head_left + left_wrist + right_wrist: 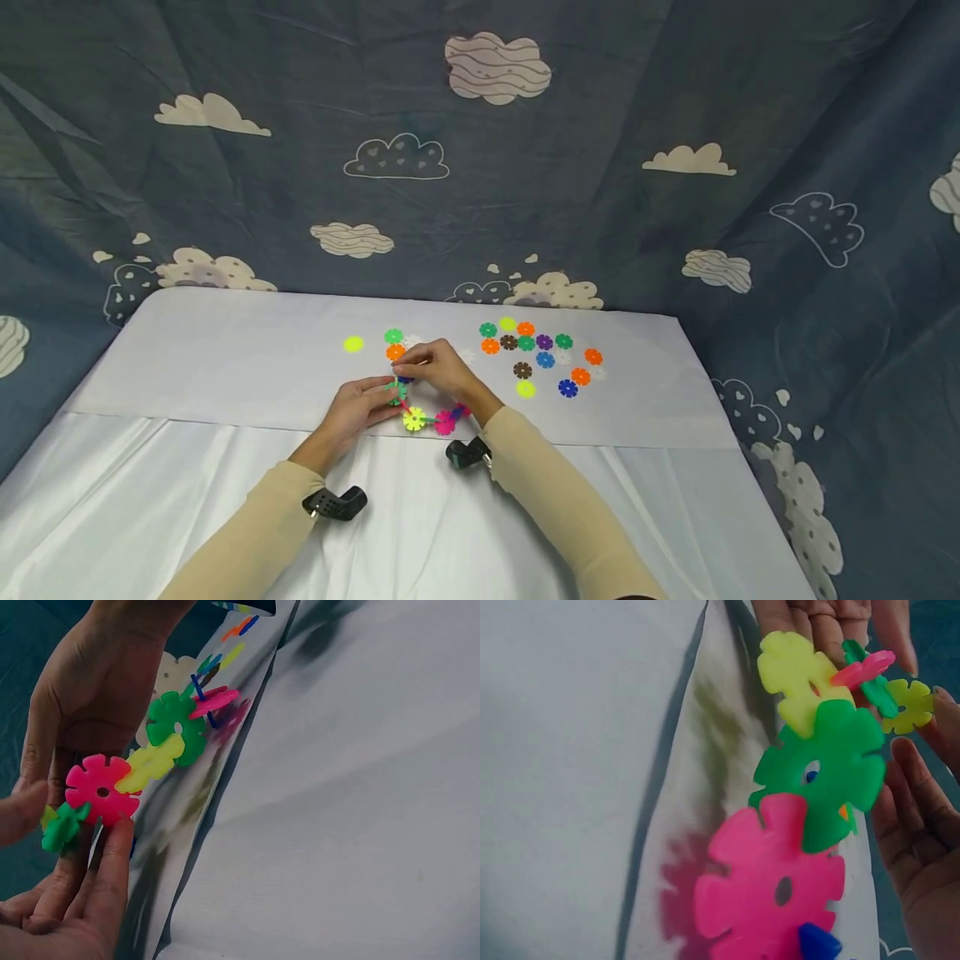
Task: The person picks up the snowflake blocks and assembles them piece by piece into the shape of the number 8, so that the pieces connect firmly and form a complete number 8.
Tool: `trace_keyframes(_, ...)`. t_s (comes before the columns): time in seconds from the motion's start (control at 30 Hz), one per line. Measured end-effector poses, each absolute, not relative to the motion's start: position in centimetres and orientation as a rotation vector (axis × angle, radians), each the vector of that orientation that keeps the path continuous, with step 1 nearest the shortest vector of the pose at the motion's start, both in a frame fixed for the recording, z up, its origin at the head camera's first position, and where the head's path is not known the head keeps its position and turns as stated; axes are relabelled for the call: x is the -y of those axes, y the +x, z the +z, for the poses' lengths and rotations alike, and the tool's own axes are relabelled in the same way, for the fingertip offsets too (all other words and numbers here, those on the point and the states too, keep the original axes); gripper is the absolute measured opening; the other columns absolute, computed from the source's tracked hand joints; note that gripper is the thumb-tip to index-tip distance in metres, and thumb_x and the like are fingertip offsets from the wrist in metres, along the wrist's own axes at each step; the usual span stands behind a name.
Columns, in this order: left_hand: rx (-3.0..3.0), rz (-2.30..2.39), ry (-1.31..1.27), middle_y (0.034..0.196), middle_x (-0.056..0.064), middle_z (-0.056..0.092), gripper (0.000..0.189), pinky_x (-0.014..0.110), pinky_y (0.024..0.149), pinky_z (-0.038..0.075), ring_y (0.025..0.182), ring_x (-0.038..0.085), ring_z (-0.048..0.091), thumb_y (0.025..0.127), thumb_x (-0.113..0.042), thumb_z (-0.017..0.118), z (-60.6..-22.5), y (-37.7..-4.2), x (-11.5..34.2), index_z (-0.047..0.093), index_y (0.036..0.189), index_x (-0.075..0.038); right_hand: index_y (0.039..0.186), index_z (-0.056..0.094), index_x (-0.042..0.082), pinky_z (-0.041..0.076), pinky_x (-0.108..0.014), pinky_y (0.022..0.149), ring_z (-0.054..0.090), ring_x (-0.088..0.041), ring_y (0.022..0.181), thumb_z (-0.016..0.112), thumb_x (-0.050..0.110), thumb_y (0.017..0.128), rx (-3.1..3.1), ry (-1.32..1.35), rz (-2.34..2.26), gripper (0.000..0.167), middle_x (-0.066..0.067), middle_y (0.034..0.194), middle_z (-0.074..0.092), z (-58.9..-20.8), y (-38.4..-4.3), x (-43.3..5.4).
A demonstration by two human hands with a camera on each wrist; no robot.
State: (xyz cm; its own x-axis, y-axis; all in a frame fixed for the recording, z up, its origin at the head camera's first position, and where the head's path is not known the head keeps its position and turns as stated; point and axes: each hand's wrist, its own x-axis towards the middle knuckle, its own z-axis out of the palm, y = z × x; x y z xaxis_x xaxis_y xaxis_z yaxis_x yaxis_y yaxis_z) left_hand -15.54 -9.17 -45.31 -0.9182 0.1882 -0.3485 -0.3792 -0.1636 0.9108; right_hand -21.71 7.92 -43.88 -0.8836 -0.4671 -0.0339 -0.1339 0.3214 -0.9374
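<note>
A linked chain of flower-shaped plastic discs runs between the hands, with a yellow disc [414, 419], a pink disc [780, 877] and green and blue ones in it. My left hand [356, 408] holds the chain near its far end, around the small green disc [64, 827], beside another pink disc [101, 787]. From above, my right hand [442, 371] pinches the yellow end disc [907, 707], which touches that green disc. In the left wrist view the fingers partly hide this end. The chain's near end, with a blue disc [819, 943], hangs below the right wrist.
Loose flower discs lie on the white table [225, 358]: several in mixed colours right of the hands, including a dark blue disc [567, 388]. Behind the hands are an orange disc [394, 352] and a lone yellow disc [353, 343]. A cloud-patterned curtain [570, 217] hangs behind.
</note>
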Motion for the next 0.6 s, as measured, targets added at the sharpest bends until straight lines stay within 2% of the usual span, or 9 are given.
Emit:
trace_keyframes(0.1, -1.753, 2.129, -0.224, 0.127, 0.023, 0.056, 0.046, 0.035, 0.093, 0.052, 0.093, 0.013, 0.065, 0.098, -0.010, 0.056, -45.5, -15.6, 9.1, 0.043, 0.135, 0.015, 0.099, 0.075, 0.002, 0.055, -0.031, 0.080, 0.063, -0.015, 0.086, 0.069, 0.019, 0.091, -2.291, -0.552, -1.545, 0.020, -0.008, 0.100, 0.071, -43.6, -21.9, -8.0)
trace_keyframes(0.2, -1.782, 2.110, -0.267, 0.118, 0.015, 0.060, 0.044, 0.035, 0.092, 0.053, 0.090, 0.011, 0.063, 0.098, -0.014, 0.058, -45.8, -15.6, 9.0, 0.048, 0.131, 0.013, 0.103, 0.074, 0.003, 0.055, -0.034, 0.079, 0.063, -0.024, 0.088, 0.066, 0.023, 0.093, -2.289, -0.498, -1.531, 0.024, -0.012, 0.102, 0.070, -43.4, -22.2, -8.7)
trace_keyframes(0.3, -1.787, 2.109, -0.277, 0.115, 0.013, 0.061, 0.045, 0.035, 0.092, 0.053, 0.090, 0.012, 0.062, 0.098, -0.015, 0.058, -45.9, -15.6, 8.9, 0.048, 0.132, 0.013, 0.105, 0.072, 0.001, 0.055, -0.039, 0.075, 0.062, -0.032, 0.086, 0.066, 0.022, 0.093, -2.359, -0.373, -1.545, 0.024, -0.015, 0.102, 0.069, -43.5, -22.7, -10.4)
trace_keyframes(0.43, -1.765, 2.125, -0.303, 0.121, 0.016, 0.056, 0.047, 0.034, 0.092, 0.053, 0.092, 0.013, 0.060, 0.098, -0.014, 0.057, -46.1, -15.5, 8.8, 0.044, 0.135, 0.012, 0.103, 0.073, 0.004, 0.055, -0.034, 0.073, 0.060, -0.026, 0.084, 0.071, 0.016, 0.089, -2.606, -0.172, -1.372, 0.019, -0.010, 0.096, 0.067, -44.0, -23.6, -12.9)
trace_keyframes(0.5, -1.754, 2.133, -0.311, 0.126, 0.019, 0.053, 0.048, 0.034, 0.091, 0.053, 0.093, 0.013, 0.059, 0.099, -0.013, 0.056, -46.1, -15.6, 8.8, 0.042, 0.138, 0.011, 0.106, 0.072, 0.007, 0.053, -0.031, 0.076, 0.058, -0.021, 0.087, 0.073, 0.016, 0.087, -2.703, -0.110, -1.205, 0.021, -0.006, 0.096, 0.065, -44.3, -24.0, -13.8)
trace_keyframes(0.6, -1.745, 2.136, -0.310, 0.130, 0.021, 0.050, 0.049, 0.034, 0.092, 0.053, 0.095, 0.014, 0.059, 0.099, -0.014, 0.055, -46.1, -15.6, 8.6, 0.041, 0.139, 0.009, 0.112, 0.070, 0.005, 0.051, -0.031, 0.081, 0.055, -0.020, 0.089, 0.075, 0.015, 0.085, -2.761, -0.107, -1.015, 0.030, -0.007, 0.096, 0.063, -44.6, -24.3, -14.7)
